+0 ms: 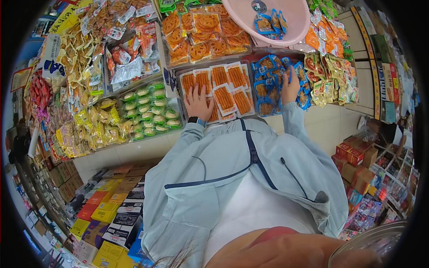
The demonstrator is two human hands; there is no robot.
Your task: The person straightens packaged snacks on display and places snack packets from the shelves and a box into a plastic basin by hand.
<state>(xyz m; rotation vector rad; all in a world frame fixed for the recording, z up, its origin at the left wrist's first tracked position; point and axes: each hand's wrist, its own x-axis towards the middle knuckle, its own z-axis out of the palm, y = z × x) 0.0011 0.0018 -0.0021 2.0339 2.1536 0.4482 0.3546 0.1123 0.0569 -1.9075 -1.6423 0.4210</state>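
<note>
My left hand lies with its fingers spread on clear packets of orange snack sticks in a tray. On that wrist is a dark-faced watch. My right hand is over the section of blue snack packets, its fingers closed at the edge of a blue packet; the fingertips are partly hidden. Beyond the packets, a pink plastic basin holds several blue packets.
Small green-and-white packets fill the tray left of my left hand. Beige packets lie right of my right hand. Round orange snacks sit behind. Stacked cartons stand low on the left, red boxes on the right.
</note>
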